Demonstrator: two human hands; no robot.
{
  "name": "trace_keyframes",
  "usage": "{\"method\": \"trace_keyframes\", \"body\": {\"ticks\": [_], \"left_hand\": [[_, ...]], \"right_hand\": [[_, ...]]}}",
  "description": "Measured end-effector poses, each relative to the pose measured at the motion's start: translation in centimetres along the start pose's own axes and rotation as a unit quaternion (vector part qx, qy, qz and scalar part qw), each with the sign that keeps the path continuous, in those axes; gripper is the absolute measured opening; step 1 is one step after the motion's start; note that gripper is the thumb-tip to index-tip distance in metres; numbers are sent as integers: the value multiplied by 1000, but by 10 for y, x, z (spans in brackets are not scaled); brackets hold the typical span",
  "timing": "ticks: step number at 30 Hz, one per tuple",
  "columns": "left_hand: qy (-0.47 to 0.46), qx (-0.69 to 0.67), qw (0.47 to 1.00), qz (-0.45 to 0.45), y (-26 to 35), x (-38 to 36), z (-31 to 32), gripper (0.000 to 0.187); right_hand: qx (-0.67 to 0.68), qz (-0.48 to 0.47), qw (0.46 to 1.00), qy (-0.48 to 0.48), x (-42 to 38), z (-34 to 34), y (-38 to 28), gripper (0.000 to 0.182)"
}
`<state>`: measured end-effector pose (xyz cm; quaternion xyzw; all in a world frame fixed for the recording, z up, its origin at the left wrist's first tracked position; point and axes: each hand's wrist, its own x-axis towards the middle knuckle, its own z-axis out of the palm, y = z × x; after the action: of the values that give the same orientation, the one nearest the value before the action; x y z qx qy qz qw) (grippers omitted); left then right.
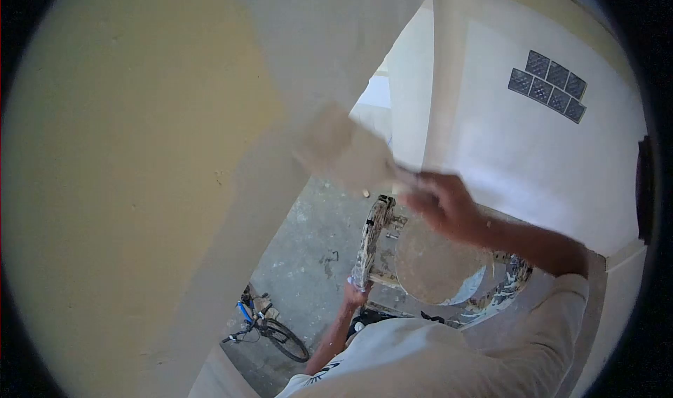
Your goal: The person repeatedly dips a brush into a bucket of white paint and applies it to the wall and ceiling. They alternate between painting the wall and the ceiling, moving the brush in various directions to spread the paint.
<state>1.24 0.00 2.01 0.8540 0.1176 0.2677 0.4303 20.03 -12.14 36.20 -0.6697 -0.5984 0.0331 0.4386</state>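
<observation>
My right hand (449,205) is closed around the handle of a wide flat paintbrush (347,149), blurred by motion. The brush head overlaps the edge of the wall (140,153), where a damp-looking grey band (270,167) runs beside the yellow surface. Lower down, my left hand (356,294) grips the side rail of a paint-spattered ladder (367,247). Below my right forearm is a round container (438,261) with tan material in it and a whitish patch at its lower right.
A bicycle (284,338) stands on the stained concrete floor (298,237) far below at left. The white wall (519,139) at right has a group of dark patterned vent blocks (550,86). Past the wall's edge lies an opening with a bright surface behind.
</observation>
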Motion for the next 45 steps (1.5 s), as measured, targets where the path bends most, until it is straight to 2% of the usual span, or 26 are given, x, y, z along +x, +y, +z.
{"method": "trace_keyframes", "body": {"ticks": [3,5,7,8,9,10,12,13,14,17,19,20,22,25,27,29,31,33,35,37,38,40,41,42,43,45], "left_hand": [[-41,-26,996,-79,7,-1,-2,32],[-23,40,998,-39,-14,-31,12,33],[33,176,982,61,-45,-28,19,35],[-29,149,986,-62,-45,-37,22,36],[5,31,999,41,-42,-25,17,37],[-15,39,999,16,-38,-17,15,36],[-34,48,998,-11,-22,-11,11,36],[-24,-21,998,-51,-15,-9,10,36],[-17,-91,991,-92,-10,-7,8,35],[-1,-70,993,-92,-1,-8,4,32],[-16,-21,997,-74,-13,-10,8,32],[-31,29,997,-57,-21,-12,8,33],[-24,15,998,-63,-16,-10,4,33],[-6,-29,997,-75,-12,-11,8,34],[-14,-9,995,-97,-18,-14,10,33],[-8,-13,997,-74,-23,-15,11,34],[-7,-16,999,-52,-23,-14,8,36],[-32,-76,994,-78,-10,-10,3,35],[-18,-128,987,-92,-5,-4,3,35],[-28,3,1000,-14,-9,-5,3,37],[-29,6,999,-19,-11,-10,3,37],[-65,127,987,-70,-20,-18,5,31],[-73,132,986,-76,-24,-19,6,31],[-46,96,993,-52,-27,-17,7,31],[-21,61,998,-29,-30,-17,8,31],[-14,58,998,-28,-23,-17,8,30]], "right_hand": [[-19,-1,999,-45,-24,3,12,38],[-63,9,995,-73,-32,-6,11,38],[-105,-51,993,12,-21,-22,11,38],[-115,-77,990,20,-8,-35,4,38],[-76,-24,995,53,3,-50,-7,38],[-32,30,995,86,12,-62,-18,38],[-130,-12,979,155,46,-99,-39,39],[-142,-94,965,200,66,-112,-57,38],[-137,-114,958,226,82,-124,-77,36],[-90,-146,951,257,132,-142,-100,36],[-165,-238,909,299,156,-147,-102,36],[-161,-238,909,302,156,-145,-107,36],[-169,-100,954,226,153,-141,-115,39],[-236,-111,937,233,123,-113,-80,41],[-201,-67,973,96,84,-89,-70,42],[-182,-98,977,56,47,-62,-32,35],[-211,9,975,-66,15,-50,-38,34],[-206,-37,973,-100,-17,-36,-10,36],[-213,-14,972,-102,-22,-39,-7,34],[-154,5,988,3,-16,-53,-12,32],[-92,13,995,38,-5,-63,-14,31],[-96,-38,986,132,29,-89,-28,32],[-120,-172,952,225,54,-101,-29,32],[-100,-137,963,210,71,-117,-49,34],[-199,-120,939,252,91,-131,-52,35],[-255,-281,855,354,137,-151,-50,35]]}}
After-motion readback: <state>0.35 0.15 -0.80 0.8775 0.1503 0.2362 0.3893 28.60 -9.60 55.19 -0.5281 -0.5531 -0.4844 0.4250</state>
